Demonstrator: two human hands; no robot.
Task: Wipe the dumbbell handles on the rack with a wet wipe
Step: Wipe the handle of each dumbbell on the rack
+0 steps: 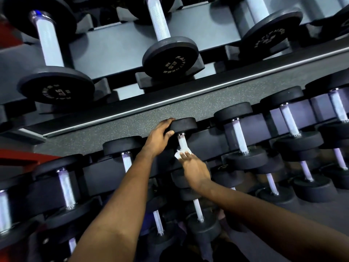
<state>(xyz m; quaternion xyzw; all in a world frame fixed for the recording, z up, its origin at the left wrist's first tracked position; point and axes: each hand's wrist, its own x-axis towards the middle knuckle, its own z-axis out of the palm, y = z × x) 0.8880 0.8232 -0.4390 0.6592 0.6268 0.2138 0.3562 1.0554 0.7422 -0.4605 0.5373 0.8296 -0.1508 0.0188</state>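
The dumbbell handle (182, 141) is seen from the head camera, on the middle shelf of a dark grey rack (120, 112). Grey floor (188, 108) with tiny specks shows behind the shelf. Bigger dumbbells (162, 44) sit on the shelf above, and small ones sit in rows to both sides and below.

The white handle is long and thin. It runs from the right hand's (196, 168) fingers away to the left hand's (159, 137) fingers. The left fingers are curled over the round black end (184, 124) at the far tip. The right fingers squeeze a white wet wipe (178, 154) around the near part of the handle.
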